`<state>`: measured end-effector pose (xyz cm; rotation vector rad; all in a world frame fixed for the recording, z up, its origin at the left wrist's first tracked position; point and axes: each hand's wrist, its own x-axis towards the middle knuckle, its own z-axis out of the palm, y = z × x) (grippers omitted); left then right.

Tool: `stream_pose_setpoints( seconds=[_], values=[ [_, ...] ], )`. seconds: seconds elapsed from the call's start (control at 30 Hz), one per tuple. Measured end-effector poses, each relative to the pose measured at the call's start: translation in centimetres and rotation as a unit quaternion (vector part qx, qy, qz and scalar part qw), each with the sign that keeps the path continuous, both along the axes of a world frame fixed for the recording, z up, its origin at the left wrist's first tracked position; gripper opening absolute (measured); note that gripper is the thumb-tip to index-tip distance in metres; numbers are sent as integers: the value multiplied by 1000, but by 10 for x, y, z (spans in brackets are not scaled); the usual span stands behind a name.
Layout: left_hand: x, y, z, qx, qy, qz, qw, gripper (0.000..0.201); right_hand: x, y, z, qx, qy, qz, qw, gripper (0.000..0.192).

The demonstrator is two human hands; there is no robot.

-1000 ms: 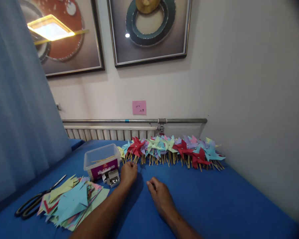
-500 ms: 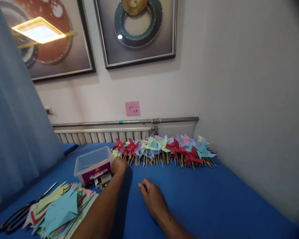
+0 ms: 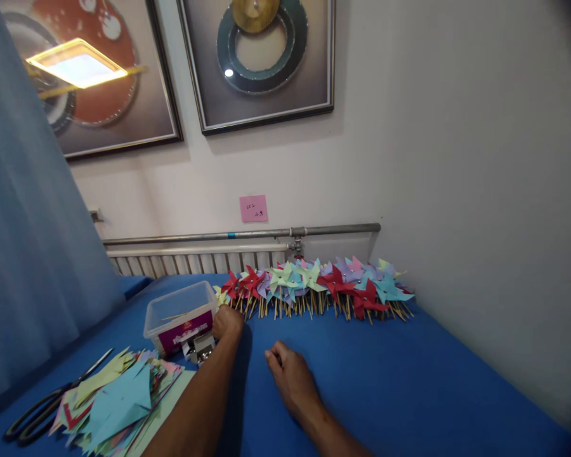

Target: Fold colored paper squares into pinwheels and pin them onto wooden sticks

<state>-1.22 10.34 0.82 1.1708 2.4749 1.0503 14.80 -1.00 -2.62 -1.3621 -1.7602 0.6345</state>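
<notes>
Clock centred on the left hand [image 3: 227, 322], 12 pointing to the back wall [image 3: 209, 184]. On my feed this hand is curled beside the front of the pinwheels [image 3: 314, 285], at the row's left end; fingers face away, so I cannot tell whether they grip a stem. Red pinwheel [image 3: 229, 285] at 12, just above the knuckles. The row runs from 12 round to nearly 3, heads up, stems [image 3: 311, 303] toward me. Right hand [image 3: 290, 371]: 4 o'clock, well apart from the left, over the blue table [image 3: 409, 393], loosely curled; I cannot tell whether anything is inside. Tub [image 3: 181, 317]: 9 o'clock, close by, a few sticks [image 3: 174, 315] showing; I cannot confirm contact. Small box [image 3: 202, 344]: 8 o'clock, open, against the tub, shiny bits [image 3: 205, 358] in it. Paper pile [image 3: 117, 403]: farther out at 8. Scissors [image 3: 57, 397]: beyond the pile, blades toward 1.
</notes>
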Motion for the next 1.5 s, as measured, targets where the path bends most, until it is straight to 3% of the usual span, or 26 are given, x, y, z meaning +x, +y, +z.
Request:
stream_pose_setpoints(
  seconds=[0.17,0.37,0.57,0.7,0.83,1.07,1.23,1.4,1.5],
  values=[
    [2,-5,1,-36,12,1,999,30,0,1,-1,5,3,5,1000,28],
    [10,-23,12,-40,36,-48,997,33,0,4,-4,7,12,7,1000,30],
    [29,-82,5,-27,59,-236,970,17,5,4,0,23,73,-1,997,33],
    [31,-131,-9,-19,141,-390,910,19,9,4,1,23,106,-20,994,36],
    [29,-153,-20,-22,208,-436,875,23,10,2,2,32,109,-34,993,39],
    [29,-151,-19,-20,236,-444,864,25,13,-1,3,23,86,-37,995,49],
    [15,-174,-18,5,233,-425,875,26,16,-4,4,2,103,-38,994,54],
    [-44,-217,-40,43,275,-345,896,27,14,-5,5,-10,104,-40,994,54],
    [-99,-237,-44,85,336,-217,913,32,13,-5,6,-9,96,-42,994,53]
  ],
)
